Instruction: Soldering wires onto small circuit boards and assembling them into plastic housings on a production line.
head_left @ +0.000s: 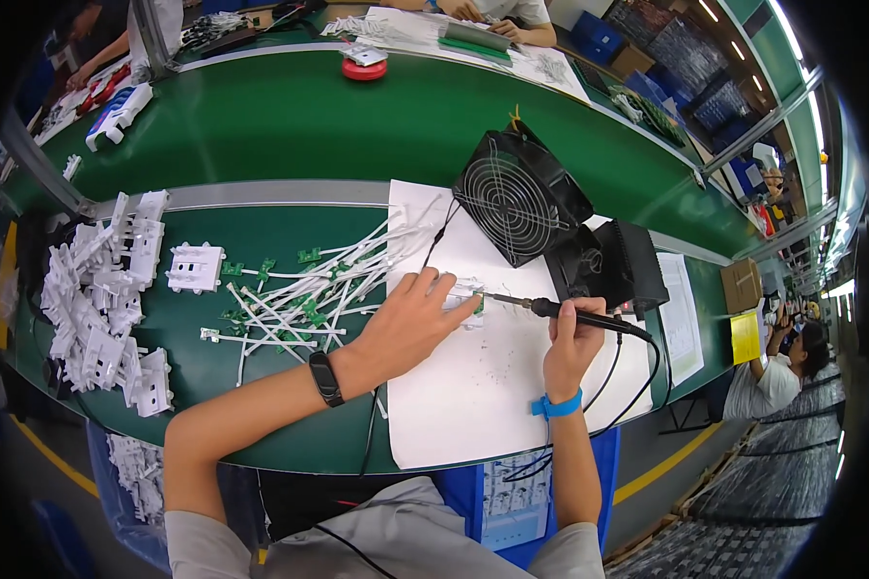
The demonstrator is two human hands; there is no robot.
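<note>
My right hand (572,357) grips the black handle of a soldering iron (608,321), and a blue band circles that wrist. Its metal tip points left and reaches a small green circuit board (479,297) at a white plastic housing (467,311). On this housing my left hand (406,323) closes its fingers, partly hiding it, over a white sheet (434,415). To the left of that hand lies a tangle of white cables (343,280) with small green boards. One separate white housing (195,267) rests beyond them.
A heap of white housings (97,299) covers the bench's left end. Behind the sheet stands a black fan (512,198) with a wire guard, beside a black box-shaped unit (628,265). The iron's cord loops down at right. Across the green conveyor (280,116), other people work.
</note>
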